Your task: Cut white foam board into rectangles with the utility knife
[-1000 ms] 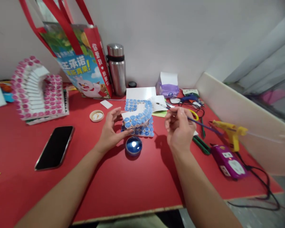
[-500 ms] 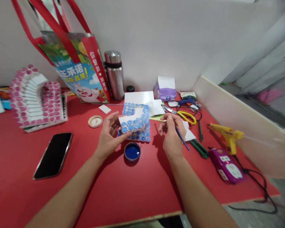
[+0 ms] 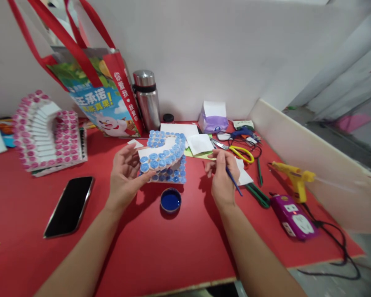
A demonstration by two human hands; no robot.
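The table [image 3: 188, 247] has a smooth red top with a narrow, pale brown front edge. A plain off-white wall [image 3: 235, 53] rises behind the back edge. An upright cream-white panel [image 3: 324, 173] extends along the right edge from the back right corner. Grey floor [image 3: 315, 284] is visible below the front right corner. The area beyond the panel is darker and blurred. Lighting is diffuse, with soft shadows on the tabletop.

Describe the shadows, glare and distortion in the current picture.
Head view: a soft shadow darkens the red table beside the right hand; pale reflections streak the steel bottle; also in the head view, the white partition looks stretched, and the far right edge is blurred.
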